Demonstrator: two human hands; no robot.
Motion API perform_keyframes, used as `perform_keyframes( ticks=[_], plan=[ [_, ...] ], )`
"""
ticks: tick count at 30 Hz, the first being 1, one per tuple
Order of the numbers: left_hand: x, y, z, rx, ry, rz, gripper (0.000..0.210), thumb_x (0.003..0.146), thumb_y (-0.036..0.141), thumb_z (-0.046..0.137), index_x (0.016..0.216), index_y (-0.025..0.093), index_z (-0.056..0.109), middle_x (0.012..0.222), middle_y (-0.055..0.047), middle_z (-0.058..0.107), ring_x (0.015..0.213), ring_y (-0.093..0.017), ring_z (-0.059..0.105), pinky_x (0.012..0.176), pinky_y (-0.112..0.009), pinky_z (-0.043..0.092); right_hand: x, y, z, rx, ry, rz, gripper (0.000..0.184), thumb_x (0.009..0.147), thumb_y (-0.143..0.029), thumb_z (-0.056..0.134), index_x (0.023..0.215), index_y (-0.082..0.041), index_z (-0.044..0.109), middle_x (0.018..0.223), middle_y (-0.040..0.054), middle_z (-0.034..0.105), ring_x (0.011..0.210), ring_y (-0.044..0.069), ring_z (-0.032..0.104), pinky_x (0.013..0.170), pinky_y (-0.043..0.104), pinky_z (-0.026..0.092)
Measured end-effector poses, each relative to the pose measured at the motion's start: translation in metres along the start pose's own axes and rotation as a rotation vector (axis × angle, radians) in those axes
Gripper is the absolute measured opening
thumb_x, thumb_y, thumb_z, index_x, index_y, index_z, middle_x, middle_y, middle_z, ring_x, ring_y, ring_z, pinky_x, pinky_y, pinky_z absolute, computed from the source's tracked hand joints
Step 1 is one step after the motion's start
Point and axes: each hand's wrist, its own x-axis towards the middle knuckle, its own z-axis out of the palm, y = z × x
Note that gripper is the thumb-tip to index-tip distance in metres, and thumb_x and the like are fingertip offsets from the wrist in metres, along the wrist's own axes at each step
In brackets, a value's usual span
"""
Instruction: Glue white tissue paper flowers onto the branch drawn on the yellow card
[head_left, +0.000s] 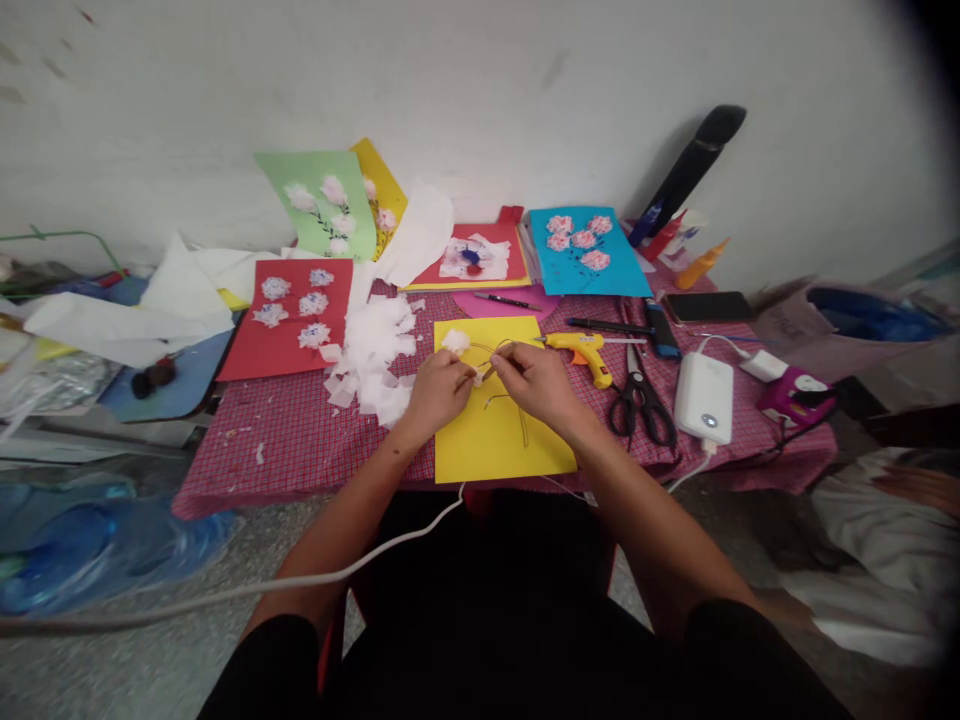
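Note:
Both hands meet over a yellow sheet of paper (495, 450) at the table's front edge. My left hand (442, 388) is closed in a pinch, with a small white tissue scrap (478, 379) at its fingertips. Facing it, my right hand (534, 380) pinches a thin stick-like thing (489, 373), its tip near that scrap. Beyond my left hand a white tissue flower (455, 341) lies on the yellow sheet. Thin drawn lines like stems (523, 428) show on the paper, partly hidden by my hands. Left of the sheet spreads a heap of white tissue squares (379, 340).
A yellow glue gun (585, 352), black-handled scissors (642, 408) and a white power bank (705, 398) lie to the right. Finished flower pictures on red (289, 320), green (322, 200) and blue sheets (585, 245) stand behind. A white cable (390, 545) crosses before me. Another person's hand (922, 487) shows far right.

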Motion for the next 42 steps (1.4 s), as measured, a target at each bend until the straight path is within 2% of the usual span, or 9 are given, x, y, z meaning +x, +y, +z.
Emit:
perform_keyframes(
  ticks=[14,23,28,36,42],
  plan=[
    [-0.001,0.000,0.000,-0.025,0.000,0.023,0.016,0.092,0.021,0.060,0.096,0.020,0.075,0.095,-0.007,0.062,0.094,-0.023,0.059,0.088,-0.041,0.048,-0.003,-0.015,-0.004,0.044,0.051,-0.035,0.023,0.099,-0.035,0.053,0.084,-0.022,0.065,0.084,0.0060,0.071,0.074,0.020,0.064,0.071,0.033,0.045],
    [-0.002,0.001,-0.002,-0.007,-0.006,0.054,0.018,0.090,0.021,0.059,0.099,0.020,0.075,0.097,-0.008,0.063,0.094,-0.023,0.060,0.089,-0.041,0.049,-0.006,-0.011,-0.001,0.053,0.066,-0.046,0.022,0.098,-0.034,0.055,0.084,-0.022,0.066,0.078,0.0034,0.070,0.069,0.018,0.063,0.067,0.031,0.045],
    [0.000,0.004,-0.002,0.027,-0.019,0.080,0.017,0.093,0.023,0.058,0.092,0.019,0.075,0.096,-0.009,0.062,0.092,-0.023,0.059,0.086,-0.040,0.048,-0.007,-0.007,0.002,0.036,0.046,-0.056,0.022,0.098,-0.032,0.055,0.081,-0.023,0.064,0.079,0.0037,0.071,0.070,0.019,0.064,0.066,0.031,0.046],
    [0.002,0.007,-0.002,0.049,-0.019,0.048,0.015,0.091,0.020,0.056,0.086,0.017,0.071,0.097,-0.009,0.062,0.094,-0.024,0.059,0.088,-0.041,0.048,-0.009,-0.001,0.000,0.013,0.082,-0.056,0.022,0.098,-0.034,0.055,0.082,-0.023,0.065,0.079,0.0041,0.072,0.068,0.019,0.064,0.066,0.032,0.047],
    [0.001,0.008,-0.004,0.062,-0.036,0.026,0.016,0.089,0.024,0.060,0.095,0.017,0.073,0.100,-0.010,0.062,0.096,-0.025,0.060,0.089,-0.042,0.049,-0.009,0.000,0.002,0.043,0.100,-0.061,0.021,0.098,-0.033,0.056,0.083,-0.023,0.066,0.078,0.0039,0.072,0.068,0.019,0.065,0.066,0.032,0.047]
  ],
)
